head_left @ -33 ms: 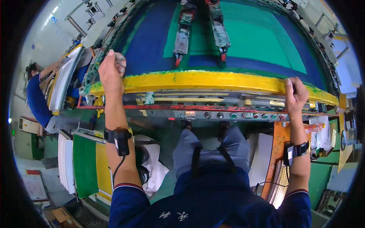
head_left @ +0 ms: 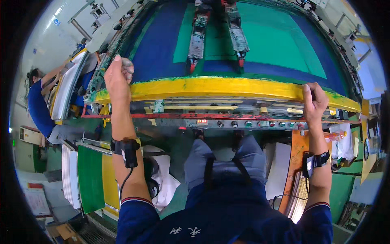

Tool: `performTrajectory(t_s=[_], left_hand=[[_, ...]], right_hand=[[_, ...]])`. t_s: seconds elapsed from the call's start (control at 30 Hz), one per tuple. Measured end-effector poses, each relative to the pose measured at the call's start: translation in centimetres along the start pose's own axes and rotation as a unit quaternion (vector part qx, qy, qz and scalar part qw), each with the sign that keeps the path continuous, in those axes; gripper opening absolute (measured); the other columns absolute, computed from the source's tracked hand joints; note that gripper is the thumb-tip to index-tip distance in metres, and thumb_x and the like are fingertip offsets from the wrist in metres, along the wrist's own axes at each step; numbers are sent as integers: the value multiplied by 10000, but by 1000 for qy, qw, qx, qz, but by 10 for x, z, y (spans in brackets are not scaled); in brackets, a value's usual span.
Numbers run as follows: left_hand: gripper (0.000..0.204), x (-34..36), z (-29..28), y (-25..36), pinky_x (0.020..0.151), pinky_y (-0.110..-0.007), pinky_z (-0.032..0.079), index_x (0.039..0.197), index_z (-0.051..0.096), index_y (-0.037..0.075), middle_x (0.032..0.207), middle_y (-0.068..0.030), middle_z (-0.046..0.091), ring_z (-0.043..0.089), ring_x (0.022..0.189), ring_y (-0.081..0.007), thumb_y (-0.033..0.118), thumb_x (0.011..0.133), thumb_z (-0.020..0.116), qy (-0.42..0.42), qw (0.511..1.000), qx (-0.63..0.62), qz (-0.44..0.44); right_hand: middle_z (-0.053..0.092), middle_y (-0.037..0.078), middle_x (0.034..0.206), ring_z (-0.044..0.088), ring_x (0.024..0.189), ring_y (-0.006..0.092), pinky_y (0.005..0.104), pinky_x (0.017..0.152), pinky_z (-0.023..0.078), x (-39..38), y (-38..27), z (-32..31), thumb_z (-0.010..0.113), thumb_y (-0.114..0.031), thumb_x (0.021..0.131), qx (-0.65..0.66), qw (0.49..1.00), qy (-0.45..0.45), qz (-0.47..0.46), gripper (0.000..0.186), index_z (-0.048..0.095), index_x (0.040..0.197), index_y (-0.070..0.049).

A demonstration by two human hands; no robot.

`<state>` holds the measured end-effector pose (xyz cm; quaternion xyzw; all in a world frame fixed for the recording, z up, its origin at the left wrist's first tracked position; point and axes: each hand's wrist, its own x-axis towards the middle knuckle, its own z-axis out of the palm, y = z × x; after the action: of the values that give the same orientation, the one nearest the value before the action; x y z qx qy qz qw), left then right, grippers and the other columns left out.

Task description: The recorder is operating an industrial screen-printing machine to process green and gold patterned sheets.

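A large printing screen (head_left: 154, 53) with blue and green mesh lies before me, its near edge a yellow frame bar (head_left: 211, 88) smeared with dark green. My left hand (head_left: 118, 73) is curled closed just past the bar's left end, the forearm crossing over the bar. What its fingers hold, if anything, is hidden. Near the bar's right end, my right hand (head_left: 315, 101) has its fingers bent round the bar, thumb on the near side. Over the mesh extend two ink-stained metal arms (head_left: 196, 44) with red tips, likely squeegee holders, touched by neither hand.
Below the bar runs a control panel (head_left: 248, 124) with knobs, buttons and a lit display. At far left a person in blue (head_left: 40, 103) works at another frame. Green and yellow panels (head_left: 90, 177) stand lower left; an orange board (head_left: 298, 150) stands at right.
The two metal arms sit very slightly farther right and nearer. Both hands have kept nearly the same places and the same closed shape.
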<state>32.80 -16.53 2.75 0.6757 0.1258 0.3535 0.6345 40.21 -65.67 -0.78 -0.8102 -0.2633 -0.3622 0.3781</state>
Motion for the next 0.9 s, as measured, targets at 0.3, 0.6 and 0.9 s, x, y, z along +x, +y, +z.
performTrajectory(t_s=[0.3,0.6,0.9], left_hand=[[359,2,0,-3,499,-199,318,764,597,75,648,5,550,442,544,-55,366,954,508,9,1000,-4,6],[346,3,2,-2,498,-204,315,777,587,67,661,-7,542,446,550,-66,346,959,496,8,1000,-13,-8],[350,3,2,-5,493,-209,308,794,586,52,675,-16,542,446,560,-69,351,956,505,8,1000,-14,12]], right_hand=[[617,117,906,584,819,293,372,717,468,-9,-47,4,643,11,676,-62,976,-86,-188,236,623,909,-22],[606,116,1090,576,980,310,415,844,457,-18,-54,17,651,5,654,-55,975,-119,-177,426,595,1073,-37],[628,112,1060,585,956,301,406,839,457,-21,-53,20,638,14,653,-45,982,-105,-149,404,602,1052,-41]])
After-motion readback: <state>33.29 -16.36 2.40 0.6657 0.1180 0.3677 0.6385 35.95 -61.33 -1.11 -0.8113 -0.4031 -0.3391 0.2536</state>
